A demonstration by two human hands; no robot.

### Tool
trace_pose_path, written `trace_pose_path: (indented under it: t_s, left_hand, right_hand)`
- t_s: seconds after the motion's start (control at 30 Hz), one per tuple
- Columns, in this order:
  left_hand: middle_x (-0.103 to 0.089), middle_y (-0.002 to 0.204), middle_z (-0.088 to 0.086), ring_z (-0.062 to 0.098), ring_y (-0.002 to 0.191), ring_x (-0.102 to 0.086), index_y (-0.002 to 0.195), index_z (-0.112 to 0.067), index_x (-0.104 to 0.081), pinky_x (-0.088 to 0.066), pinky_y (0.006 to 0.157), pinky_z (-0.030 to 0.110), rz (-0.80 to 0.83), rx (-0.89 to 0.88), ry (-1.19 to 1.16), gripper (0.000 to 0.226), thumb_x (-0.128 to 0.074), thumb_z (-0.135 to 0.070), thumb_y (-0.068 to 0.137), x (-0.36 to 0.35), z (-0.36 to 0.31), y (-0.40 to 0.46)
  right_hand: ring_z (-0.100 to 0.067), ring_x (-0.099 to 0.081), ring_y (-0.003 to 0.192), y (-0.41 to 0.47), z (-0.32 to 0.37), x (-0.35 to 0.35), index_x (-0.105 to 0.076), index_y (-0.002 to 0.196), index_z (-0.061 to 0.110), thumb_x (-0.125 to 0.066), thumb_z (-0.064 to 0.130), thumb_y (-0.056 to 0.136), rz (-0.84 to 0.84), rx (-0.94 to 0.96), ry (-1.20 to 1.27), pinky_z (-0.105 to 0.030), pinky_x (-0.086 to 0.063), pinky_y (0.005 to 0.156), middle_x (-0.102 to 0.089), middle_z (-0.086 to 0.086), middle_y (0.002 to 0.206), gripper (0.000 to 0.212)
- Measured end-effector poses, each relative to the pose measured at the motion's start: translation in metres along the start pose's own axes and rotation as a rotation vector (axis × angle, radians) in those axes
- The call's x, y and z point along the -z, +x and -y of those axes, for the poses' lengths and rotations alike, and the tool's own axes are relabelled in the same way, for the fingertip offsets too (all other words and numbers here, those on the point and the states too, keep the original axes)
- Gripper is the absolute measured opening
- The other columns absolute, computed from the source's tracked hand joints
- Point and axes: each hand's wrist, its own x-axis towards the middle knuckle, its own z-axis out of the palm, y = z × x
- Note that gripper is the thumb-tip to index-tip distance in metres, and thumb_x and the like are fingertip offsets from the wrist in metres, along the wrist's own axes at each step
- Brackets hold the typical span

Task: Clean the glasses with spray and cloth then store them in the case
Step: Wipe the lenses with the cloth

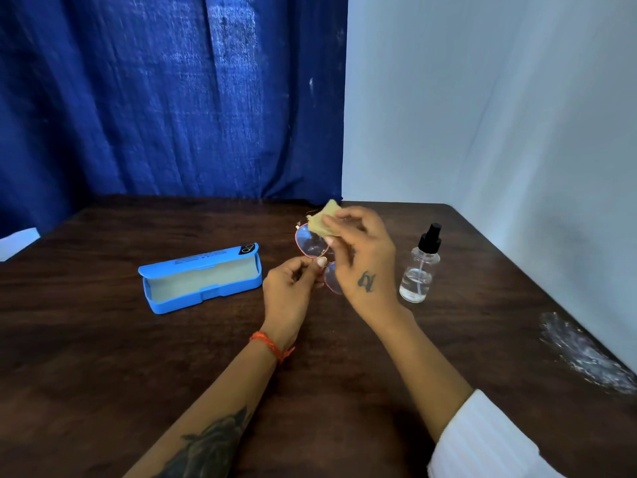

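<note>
A dark wooden surface (pixel 103 357) stands before a blue curtain (pixel 172 98) and white wall (pixel 482 98); crumpled clear plastic (pixel 582 353) lies near its right edge.

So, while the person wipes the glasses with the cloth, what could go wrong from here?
1. The left hand pinches the glasses only near the bridge, so pressure from the cloth in the right hand might bend the thin frame.
2. The spray bottle stands close beside the right hand; a wrist movement could knock it over.

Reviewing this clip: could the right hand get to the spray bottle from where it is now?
Probably yes. The spray bottle stands upright just right of the right hand with bare table between, but that hand pinches the cloth and would need to free its fingers first.
</note>
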Motion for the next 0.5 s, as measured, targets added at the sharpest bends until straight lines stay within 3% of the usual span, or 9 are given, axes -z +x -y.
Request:
trace_pose_path:
  t_s: [0.13,0.23,0.4,0.5]
  left_hand:
    - [-0.068,0.073,0.005,0.016,0.071,-0.060,0.069,-0.027,-0.065,-0.050,0.070,0.042,-0.011,-0.009,0.115,0.029,-0.056,-0.006,0.086,0.004,0.004,0.001]
    - [-0.069,0.080,0.018,0.023,0.074,-0.060,0.073,-0.025,-0.066,-0.051,0.072,0.047,-0.039,0.023,0.086,0.026,-0.056,-0.004,0.085,0.004,0.004,0.002]
    - [-0.067,0.070,0.005,0.006,0.066,-0.059,0.075,-0.019,-0.068,-0.048,0.065,0.026,0.010,-0.016,0.062,0.022,-0.058,-0.002,0.084,0.001,0.003,0.002]
    - [-0.065,0.066,-0.002,-0.001,0.058,-0.059,0.072,-0.018,-0.068,-0.048,0.062,0.018,0.042,-0.004,0.066,0.017,-0.060,-0.011,0.085,0.002,0.003,0.003]
  right_hand:
    - [-0.030,-0.055,0.101,-0.006,0.010,-0.017,-0.068,0.103,0.001,-0.064,-0.013,0.072,0.231,0.159,-0.217,-0.027,-0.045,0.088,-0.063,-0.015,0.110,0.034]
    - [-0.030,-0.058,0.092,-0.011,0.003,-0.016,-0.073,0.092,0.002,-0.064,-0.014,0.067,0.245,0.198,-0.158,-0.030,-0.050,0.082,-0.068,-0.013,0.099,0.031]
    - [-0.027,-0.062,0.082,-0.010,-0.011,-0.004,-0.075,0.077,0.006,-0.051,-0.011,0.058,0.109,0.092,-0.002,-0.013,-0.042,0.080,-0.071,-0.008,0.086,0.035]
    - [-0.028,-0.061,0.085,-0.008,-0.014,-0.004,-0.075,0.081,0.004,-0.050,-0.012,0.061,0.035,0.070,-0.052,-0.013,-0.040,0.081,-0.070,-0.010,0.089,0.035]
